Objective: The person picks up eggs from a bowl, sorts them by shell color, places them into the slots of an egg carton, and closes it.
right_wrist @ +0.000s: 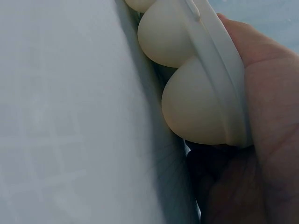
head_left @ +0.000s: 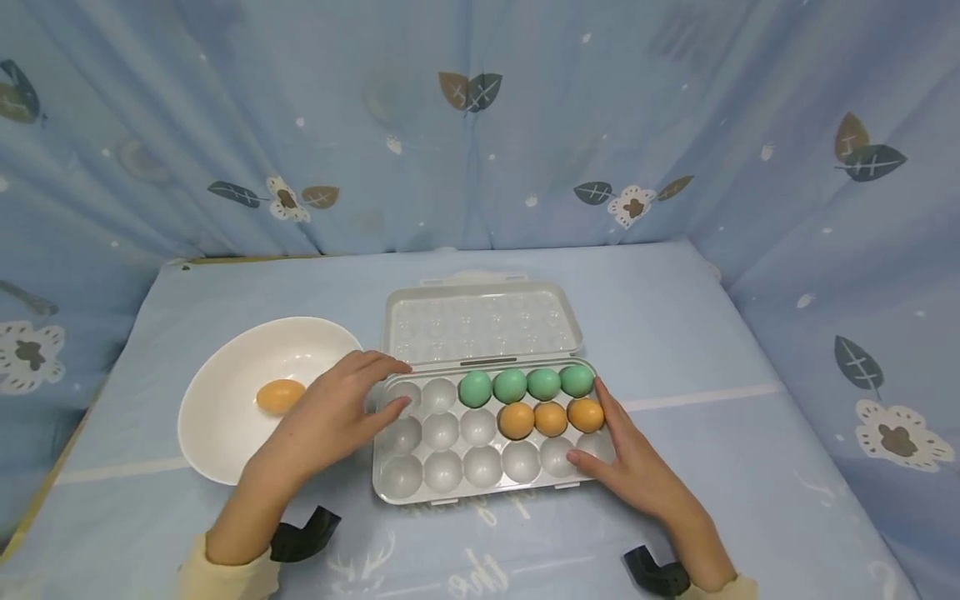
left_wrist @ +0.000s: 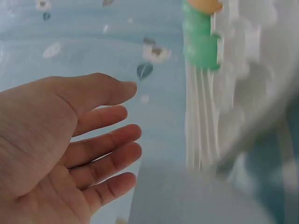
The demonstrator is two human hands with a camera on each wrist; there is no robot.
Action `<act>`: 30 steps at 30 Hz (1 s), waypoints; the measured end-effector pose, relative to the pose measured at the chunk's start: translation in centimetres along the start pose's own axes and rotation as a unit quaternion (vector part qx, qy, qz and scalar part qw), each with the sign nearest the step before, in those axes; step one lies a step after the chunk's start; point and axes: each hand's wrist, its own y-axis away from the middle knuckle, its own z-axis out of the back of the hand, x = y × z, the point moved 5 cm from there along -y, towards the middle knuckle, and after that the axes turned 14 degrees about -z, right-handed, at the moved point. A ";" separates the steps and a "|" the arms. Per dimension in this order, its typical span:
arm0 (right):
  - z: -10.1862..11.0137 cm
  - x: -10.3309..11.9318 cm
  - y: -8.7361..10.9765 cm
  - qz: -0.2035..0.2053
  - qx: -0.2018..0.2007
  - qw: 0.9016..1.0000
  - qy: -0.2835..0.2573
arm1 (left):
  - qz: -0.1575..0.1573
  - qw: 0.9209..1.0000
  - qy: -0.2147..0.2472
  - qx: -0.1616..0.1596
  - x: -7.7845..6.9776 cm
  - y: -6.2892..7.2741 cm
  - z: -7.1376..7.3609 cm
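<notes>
A pale plastic egg carton [head_left: 482,467] lies with its lid [head_left: 483,321] folded back behind it. Its back row holds several green eggs [head_left: 510,386]; three orange eggs [head_left: 551,418] sit at the right of the middle row. My right hand [head_left: 637,467] grips the carton's right end, thumb over the front right corner and fingers along the side; the right wrist view has the palm [right_wrist: 271,112] against the rim. Over the left end is my left hand [head_left: 337,412], thumb and fingers spread apart, holding nothing. The left wrist view shows its fingers [left_wrist: 105,142] loosely bent.
At the left, partly behind my left hand, stands a white bowl [head_left: 217,400] with one orange egg [head_left: 280,397] inside. A light blue cloth [head_left: 675,333] covers the table. Patterned curtains [head_left: 360,125] enclose the back and sides.
</notes>
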 end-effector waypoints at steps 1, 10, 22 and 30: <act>0.0 0.0 0.0 -0.002 0.000 1.000 0.000 | 0.013 1.000 0.001 0.002 0.5 0.5 0.4; 0.1 0.0 -0.1 0.001 -0.003 1.000 -0.004 | 0.093 0.995 -0.020 0.014 4.3 5.0 3.6; 0.2 0.1 -0.1 0.002 -0.003 1.000 -0.005 | 0.182 0.980 -0.042 0.065 8.3 9.0 3.7; 0.1 0.1 0.0 -0.004 0.001 1.000 -0.007 | 0.158 0.985 0.011 0.071 7.7 7.8 2.0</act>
